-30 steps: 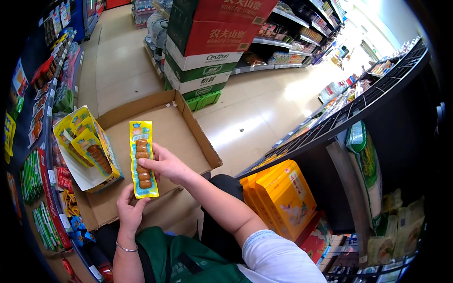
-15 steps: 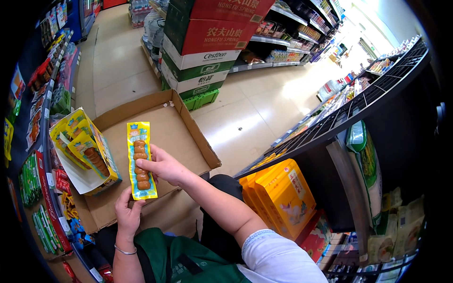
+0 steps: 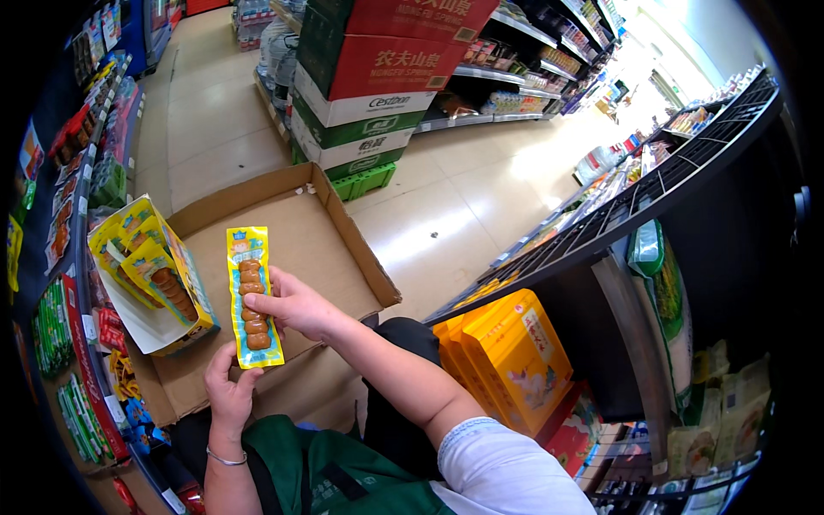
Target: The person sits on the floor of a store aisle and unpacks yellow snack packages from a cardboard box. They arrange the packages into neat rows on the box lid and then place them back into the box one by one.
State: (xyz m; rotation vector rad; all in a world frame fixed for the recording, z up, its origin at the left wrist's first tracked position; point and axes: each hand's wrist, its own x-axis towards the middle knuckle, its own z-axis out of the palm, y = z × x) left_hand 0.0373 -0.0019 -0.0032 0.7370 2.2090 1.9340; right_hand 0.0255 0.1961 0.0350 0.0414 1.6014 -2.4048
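Note:
My right hand [image 3: 296, 305] grips a narrow yellow and light-blue snack packet [image 3: 252, 287], thumb across its front and fingers behind. A row of brown, rounded snack pieces shows through it. At the packet's lower left corner, my left hand [image 3: 230, 386] has its thumb and fingers closed around the edge; its fingertips are partly hidden. Left of the hands, an open yellow display box [image 3: 199, 287] leans tilted, with several similar packets [image 3: 163, 279] standing inside. Beneath the held packet lies a shallow brown cardboard tray [image 3: 352, 249] with a few white scraps at its far corner.
Shelves of packaged snacks [image 3: 73, 292] run along my left. Stacked drink cartons [image 3: 369, 86] rise beyond the tray, on a green crate [image 3: 365, 182]. Close on my right are orange gift boxes [image 3: 515, 360] and a black wire rack [image 3: 652, 202].
The packet and both hands have shifted very slightly to the left and downward. Both hands keep the same hold, and the display box stays in place.

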